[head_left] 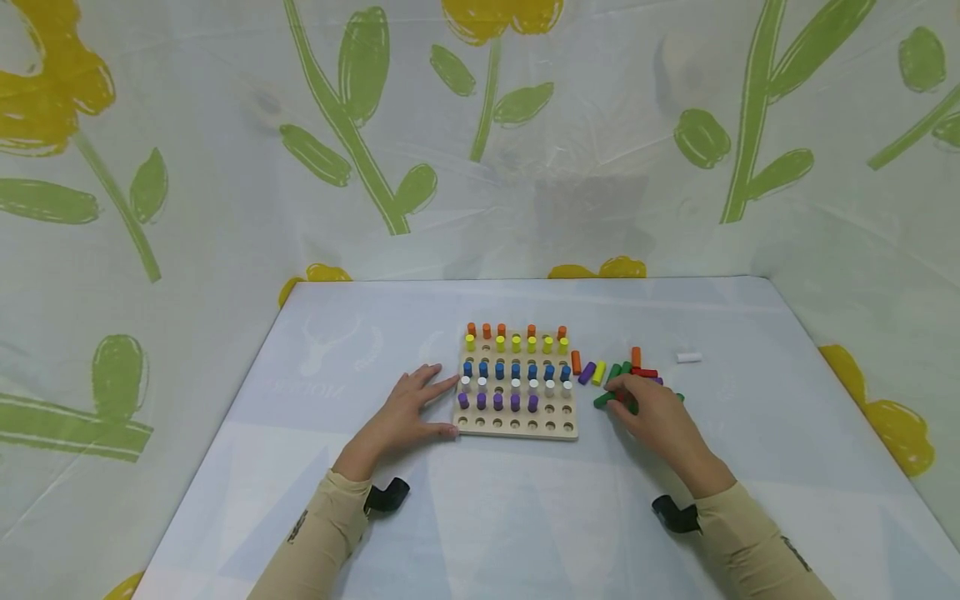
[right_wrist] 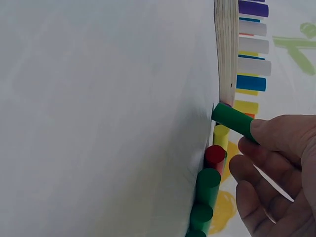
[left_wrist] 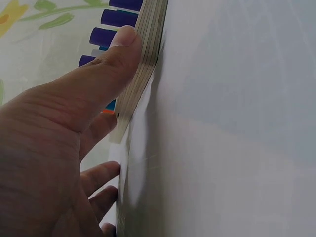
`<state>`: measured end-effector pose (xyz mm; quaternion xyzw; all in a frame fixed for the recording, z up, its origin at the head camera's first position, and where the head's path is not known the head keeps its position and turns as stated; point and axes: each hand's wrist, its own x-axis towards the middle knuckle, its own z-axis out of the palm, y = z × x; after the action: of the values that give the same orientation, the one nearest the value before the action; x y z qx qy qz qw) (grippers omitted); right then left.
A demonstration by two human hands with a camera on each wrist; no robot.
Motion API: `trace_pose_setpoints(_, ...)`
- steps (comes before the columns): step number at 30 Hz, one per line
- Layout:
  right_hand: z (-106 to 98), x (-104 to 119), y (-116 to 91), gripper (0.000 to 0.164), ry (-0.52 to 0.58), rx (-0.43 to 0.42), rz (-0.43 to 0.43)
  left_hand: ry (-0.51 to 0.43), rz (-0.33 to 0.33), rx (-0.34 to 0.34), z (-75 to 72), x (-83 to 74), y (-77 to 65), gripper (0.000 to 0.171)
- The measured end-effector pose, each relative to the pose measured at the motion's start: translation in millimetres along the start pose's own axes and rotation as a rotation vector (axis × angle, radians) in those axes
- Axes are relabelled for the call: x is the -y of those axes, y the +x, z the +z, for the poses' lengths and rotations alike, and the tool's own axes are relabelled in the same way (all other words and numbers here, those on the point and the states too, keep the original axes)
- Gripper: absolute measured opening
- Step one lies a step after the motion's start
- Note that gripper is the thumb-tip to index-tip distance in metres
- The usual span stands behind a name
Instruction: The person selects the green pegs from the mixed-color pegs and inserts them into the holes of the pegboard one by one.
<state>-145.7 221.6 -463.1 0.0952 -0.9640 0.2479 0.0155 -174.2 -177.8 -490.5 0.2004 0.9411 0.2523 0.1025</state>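
A wooden pegboard (head_left: 517, 432) lies on the table with rows of orange, yellow, blue, white and purple pegs standing in its holes. The front row shows bare holes, as do two at the right end of the purple row. My left hand (head_left: 405, 412) touches the board's left edge with thumb and forefinger, its fingers spread; its thumb (left_wrist: 113, 64) rests against the board's side in the left wrist view. To the right of the board, my right hand (head_left: 660, 415) pinches a green peg (right_wrist: 232, 119) between thumb and fingers, tilted at table level.
Loose pegs lie right of the board: an orange peg (head_left: 576, 362), a purple peg (head_left: 587, 372), a yellow peg (head_left: 598, 372), and red and green ones partly hidden by my right hand. A white peg (head_left: 688, 357) lies farther right. Patterned sheeting (head_left: 480, 208) stands behind the table (head_left: 375, 317).
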Motion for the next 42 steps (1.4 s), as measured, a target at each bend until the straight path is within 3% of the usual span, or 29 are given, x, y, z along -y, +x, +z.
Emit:
trace_pose_setpoints(10, 1.6, 0.1, -0.8, 0.021, 0.003, -0.038, -0.046, -0.01, -0.019, 0.004, 0.2, -0.6, 0.0, 0.09)
trace_pose_setpoints(21, 2.2, 2.3, 0.9, 0.024, 0.019, -0.032, -0.016, -0.007, -0.038, 0.011, -0.4, -3.8, 1.0, 0.09)
trace_pose_setpoints(42, 2.0, 11.2, -2.0, 0.024, 0.043, -0.098, -0.066, 0.009, -0.036, 0.003, 0.7, -3.9, 1.3, 0.091)
